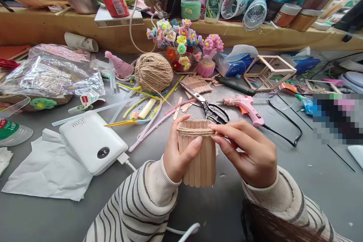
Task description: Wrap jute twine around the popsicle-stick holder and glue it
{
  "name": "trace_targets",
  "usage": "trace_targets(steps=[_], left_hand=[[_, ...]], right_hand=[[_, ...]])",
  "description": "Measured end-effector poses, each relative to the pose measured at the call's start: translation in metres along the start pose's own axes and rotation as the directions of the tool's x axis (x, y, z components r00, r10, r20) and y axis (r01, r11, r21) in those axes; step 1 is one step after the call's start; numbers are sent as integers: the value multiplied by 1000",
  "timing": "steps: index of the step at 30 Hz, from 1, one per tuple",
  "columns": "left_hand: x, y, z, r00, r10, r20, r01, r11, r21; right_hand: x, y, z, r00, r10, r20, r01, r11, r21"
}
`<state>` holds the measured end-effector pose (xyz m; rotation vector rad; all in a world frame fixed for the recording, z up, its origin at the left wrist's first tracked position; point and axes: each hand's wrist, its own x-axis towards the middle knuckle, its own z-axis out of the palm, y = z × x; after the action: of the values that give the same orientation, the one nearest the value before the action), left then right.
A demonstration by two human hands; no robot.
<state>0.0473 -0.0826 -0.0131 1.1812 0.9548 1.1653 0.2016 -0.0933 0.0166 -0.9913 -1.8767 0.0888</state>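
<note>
My left hand [177, 155] grips a small pot made of upright wooden craft sticks [202, 162], held above the grey table. A band of jute twine [195, 132] is wound around the pot near its top rim. My right hand [249, 151] pinches that twine at the pot's right side with thumb and fingers. A strand runs back from the pot to the ball of jute twine [153, 72] lying further away on the table. Both wrists wear striped sleeves.
Black-handled scissors [208, 106] and a pink glue gun [245, 106] with its black cord lie just beyond the pot. A white power bank [92, 141] sits left on white paper [48, 172]. Loose craft sticks [197, 84], pipe-cleaner flower pots [208, 55], a wooden frame [269, 72] and plastic bags [53, 72] crowd the back.
</note>
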Motion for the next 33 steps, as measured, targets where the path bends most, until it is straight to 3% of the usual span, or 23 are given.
trace_targets(steps=[5, 14, 33], left_hand=[[0, -1, -2, 999, -1, 38, 1, 1000, 6], [-2, 2, 4, 998, -32, -47, 29, 999, -46], [-2, 2, 3, 999, 2, -47, -2, 1000, -15]], right_hand=[[0, 0, 0, 1000, 2, 2, -2, 1000, 15], [1, 0, 0, 1000, 4, 5, -4, 1000, 16], [-1, 0, 0, 1000, 29, 7, -29, 999, 45]])
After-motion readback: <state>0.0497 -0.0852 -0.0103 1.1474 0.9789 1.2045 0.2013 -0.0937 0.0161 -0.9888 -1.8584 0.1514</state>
